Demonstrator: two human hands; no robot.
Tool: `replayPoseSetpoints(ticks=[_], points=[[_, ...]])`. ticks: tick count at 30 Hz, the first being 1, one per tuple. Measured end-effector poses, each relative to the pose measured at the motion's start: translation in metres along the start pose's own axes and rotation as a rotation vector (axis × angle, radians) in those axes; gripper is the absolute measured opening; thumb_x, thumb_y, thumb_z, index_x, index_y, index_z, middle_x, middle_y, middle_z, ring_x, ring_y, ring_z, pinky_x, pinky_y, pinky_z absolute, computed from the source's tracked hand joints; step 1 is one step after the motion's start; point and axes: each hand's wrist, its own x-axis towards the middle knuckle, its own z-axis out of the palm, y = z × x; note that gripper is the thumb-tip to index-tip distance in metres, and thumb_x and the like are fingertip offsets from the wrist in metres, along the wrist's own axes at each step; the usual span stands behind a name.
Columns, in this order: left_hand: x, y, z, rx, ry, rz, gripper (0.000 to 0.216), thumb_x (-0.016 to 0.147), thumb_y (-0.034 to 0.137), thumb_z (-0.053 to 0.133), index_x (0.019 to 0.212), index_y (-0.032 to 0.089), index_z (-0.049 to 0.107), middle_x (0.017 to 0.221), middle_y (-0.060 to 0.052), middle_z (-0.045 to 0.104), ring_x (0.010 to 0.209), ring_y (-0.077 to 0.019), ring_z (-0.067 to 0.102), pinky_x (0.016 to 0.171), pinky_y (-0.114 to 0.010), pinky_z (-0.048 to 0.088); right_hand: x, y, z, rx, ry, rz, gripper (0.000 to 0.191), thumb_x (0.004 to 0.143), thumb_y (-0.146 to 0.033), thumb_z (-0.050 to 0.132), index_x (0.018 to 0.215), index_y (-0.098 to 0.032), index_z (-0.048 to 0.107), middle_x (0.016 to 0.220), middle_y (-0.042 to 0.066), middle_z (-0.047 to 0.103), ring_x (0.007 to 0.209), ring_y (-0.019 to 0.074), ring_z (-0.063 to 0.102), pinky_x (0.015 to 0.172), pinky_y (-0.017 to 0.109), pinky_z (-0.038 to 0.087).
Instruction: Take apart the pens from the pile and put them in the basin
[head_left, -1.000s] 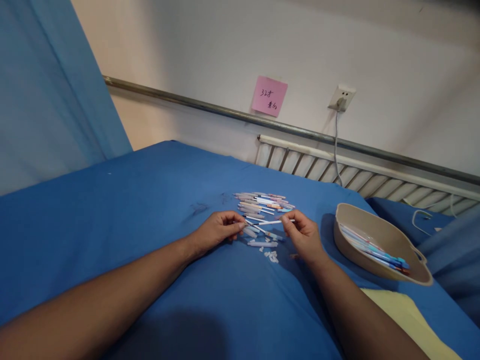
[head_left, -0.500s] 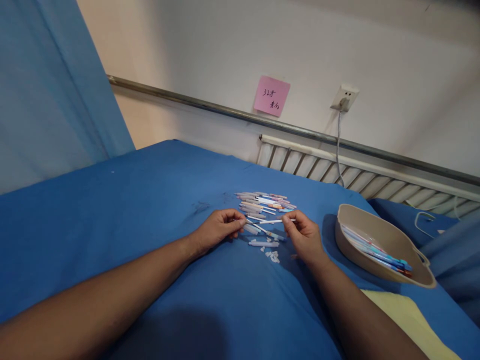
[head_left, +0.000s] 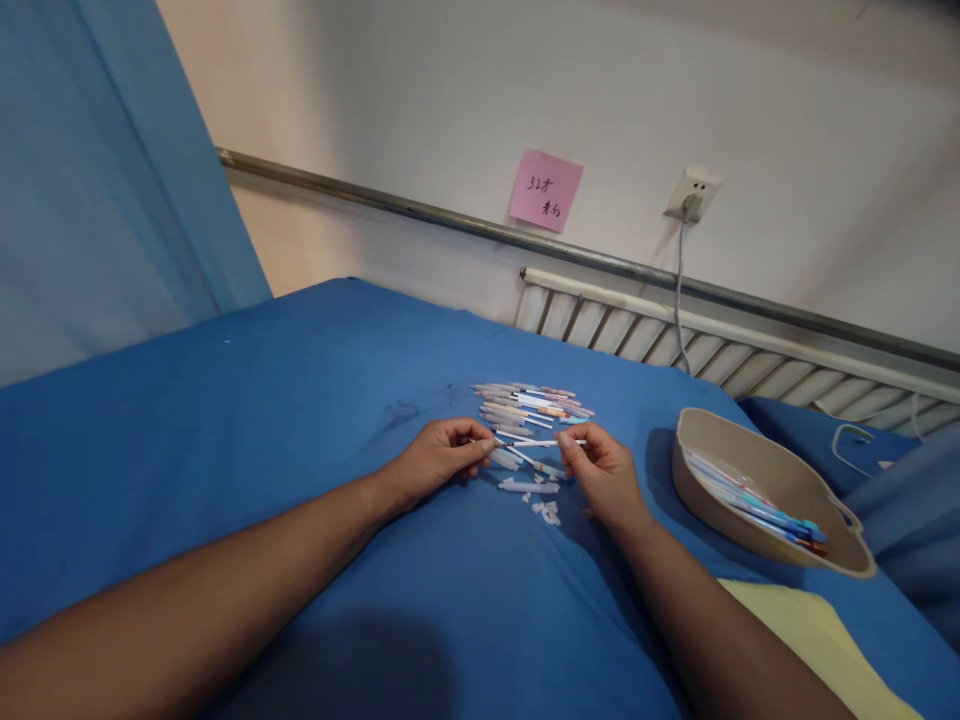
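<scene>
A thin white pen refill (head_left: 534,443) with a dark tip stretches between my two hands, nearly level. My left hand (head_left: 454,448) is closed, thumb and fingers pinching at its dark tip end. Farther along, my right hand (head_left: 602,468) grips the refill near its other end, which pokes out past the fingers. Below it a second white stick (head_left: 531,461) slants across. A whitish pen barrel (head_left: 528,487) lies nearer to me, with small white pieces (head_left: 547,513) beside it. Beyond my hands, several pens and pen parts (head_left: 517,402) are laid out in rows.
To the right stands a beige basket (head_left: 694,490) with several assembled-looking pens (head_left: 757,505) inside. A yellow cloth or paper (head_left: 795,620) lies near my right forearm. Blue cloth (head_left: 300,400) covers the table. A radiator (head_left: 615,325) and a wall rail (head_left: 420,212) run behind.
My right hand has shifted slightly left along the white refill, toward my left hand. The pens and basket stay where they were; the view has moved very slightly.
</scene>
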Motion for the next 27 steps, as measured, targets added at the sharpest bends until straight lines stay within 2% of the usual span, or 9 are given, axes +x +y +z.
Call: replayPoseSetpoints(ticks=[6,13,22,27], points=[[-0.0003,-0.001,-0.0002,0.001,-0.016,0.003,0.027,0.073,0.039,0.064,0.082,0.014,0.06,0.064,0.002,0.058,0.051,-0.0071,0.048,0.049,-0.02,0.037,0.0009,0.0006,0.0021,0.0,-0.067,0.045,0.022,0.077,-0.039,0.061,0.074,-0.018,0.058,0.056,-0.003,0.054,0.047,0.0094,0.047,0.046,0.021,0.038],[-0.0011,-0.001,0.0,0.019,-0.018,0.006,0.027,0.075,0.039,0.062,0.084,0.014,0.062,0.067,0.002,0.059,0.053,-0.0079,0.049,0.051,-0.02,0.039,0.0012,0.0034,0.0015,-0.051,-0.083,0.032,0.026,0.079,-0.043,0.057,0.073,-0.018,0.058,0.053,-0.003,0.055,0.045,0.0099,0.048,0.045,0.021,0.038],[-0.0016,0.0006,0.0003,0.061,0.007,0.037,0.025,0.075,0.038,0.061,0.08,0.014,0.061,0.063,0.002,0.056,0.052,-0.0082,0.047,0.051,-0.021,0.038,-0.0013,0.0035,0.0038,-0.196,-0.159,-0.082,0.023,0.083,-0.037,0.056,0.071,-0.018,0.06,0.058,-0.002,0.057,0.052,0.011,0.051,0.052,0.021,0.04],[-0.0016,0.0017,-0.0008,0.1,-0.028,0.063,0.027,0.077,0.041,0.057,0.08,0.014,0.061,0.065,0.002,0.056,0.053,-0.0088,0.048,0.051,-0.021,0.039,-0.0001,0.0022,-0.001,-0.26,-0.201,-0.143,0.021,0.085,-0.032,0.052,0.072,-0.018,0.061,0.06,-0.002,0.058,0.055,0.011,0.052,0.055,0.021,0.038]])
